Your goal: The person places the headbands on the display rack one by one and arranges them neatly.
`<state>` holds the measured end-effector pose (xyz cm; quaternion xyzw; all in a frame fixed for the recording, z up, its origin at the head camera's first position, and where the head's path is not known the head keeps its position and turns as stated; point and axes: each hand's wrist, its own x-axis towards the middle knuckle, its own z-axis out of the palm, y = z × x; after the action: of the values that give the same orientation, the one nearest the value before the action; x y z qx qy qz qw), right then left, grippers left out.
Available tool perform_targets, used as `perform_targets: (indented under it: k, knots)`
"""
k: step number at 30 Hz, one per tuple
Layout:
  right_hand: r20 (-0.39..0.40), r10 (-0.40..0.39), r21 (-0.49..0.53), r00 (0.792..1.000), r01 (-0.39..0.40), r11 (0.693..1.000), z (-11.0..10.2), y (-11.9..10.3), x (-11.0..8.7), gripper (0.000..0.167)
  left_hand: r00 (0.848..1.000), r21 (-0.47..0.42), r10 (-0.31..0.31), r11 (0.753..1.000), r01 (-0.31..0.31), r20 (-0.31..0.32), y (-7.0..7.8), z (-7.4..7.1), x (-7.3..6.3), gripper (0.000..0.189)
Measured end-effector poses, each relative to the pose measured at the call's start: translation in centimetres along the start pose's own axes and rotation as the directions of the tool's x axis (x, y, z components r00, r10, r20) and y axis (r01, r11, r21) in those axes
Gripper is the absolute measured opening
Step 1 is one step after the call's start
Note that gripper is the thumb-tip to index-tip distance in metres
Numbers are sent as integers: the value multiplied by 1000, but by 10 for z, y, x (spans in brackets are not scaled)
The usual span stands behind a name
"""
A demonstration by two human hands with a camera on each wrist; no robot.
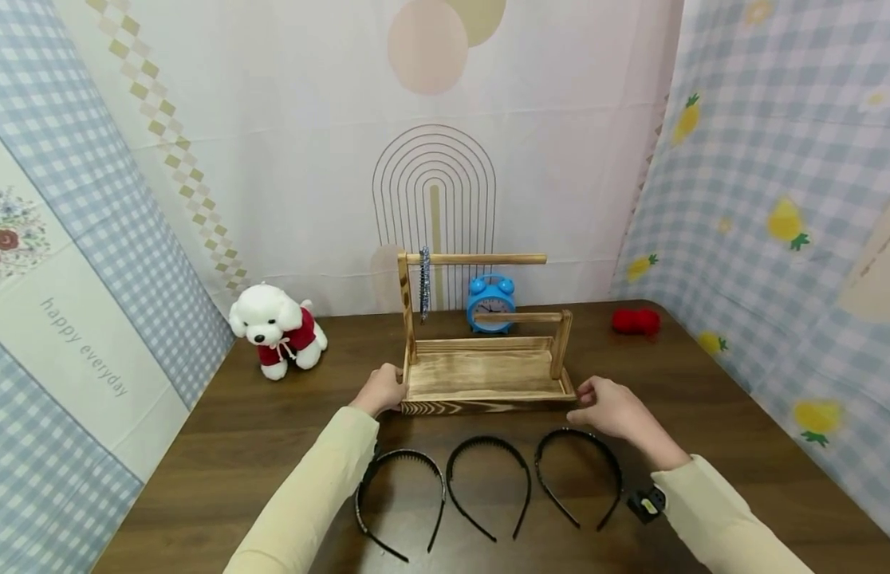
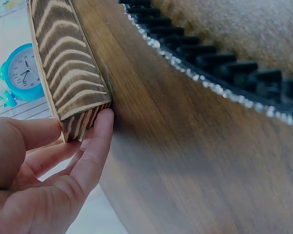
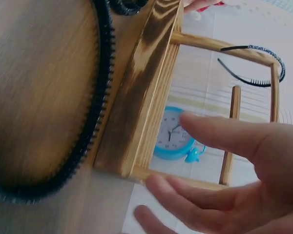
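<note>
A wooden rack (image 1: 488, 405) with a tray base and two bars at different heights stands mid-table. A glittery headband (image 1: 425, 283) hangs on its upper bar, near the left post. My left hand (image 1: 380, 389) pinches the rack's left front corner, thumb on one side and fingers on the other. At the opposite end, my right hand (image 1: 612, 408) has its thumb and fingers spread apart, fingertips right at the right front corner. Between my forearms lie three dark headbands: a silver-edged headband (image 1: 443, 486), a toothed black headband (image 1: 524, 466) and a right-hand headband (image 1: 617, 470).
Behind the rack stands a blue alarm clock (image 1: 490, 304), partly covered by the lower bar. A white toy dog (image 1: 265, 311) in red sits at the back left. Some red yarn (image 1: 635, 321) lies at the back right. Patterned cloth (image 1: 287, 119) surrounds the table.
</note>
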<state>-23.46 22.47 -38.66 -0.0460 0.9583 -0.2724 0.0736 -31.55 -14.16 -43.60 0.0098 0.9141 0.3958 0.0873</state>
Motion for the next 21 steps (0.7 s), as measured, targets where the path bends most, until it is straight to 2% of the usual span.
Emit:
perform_targets:
  k: [4,10,13,16,18,21]
  knots:
    - [78,37,-68,996,-32,997,-1,8,-5,58,1000,-8,2,1000,-2,-1,0,0,2,40]
    - [168,74,-93,983,-59,994,6,25,-16,66,1000,0,6,1000,-6,6,0,0,3,40]
    - [213,120,-69,970,-107,992,9,33,-20,68,1000,14,11,1000,-11,8,2,-1,3,39]
    - [261,169,-12,951,-171,985,13,37,-25,62,1000,30,4,1000,-4,10,2,-2,3,40]
    - [286,174,49,942,-196,979,17,39,-28,61,1000,34,-3,999,3,9,2,-3,3,40]
    - [295,167,148,941,-217,965,24,41,-33,49,1000,35,2,999,-2,2,0,-2,2,39]
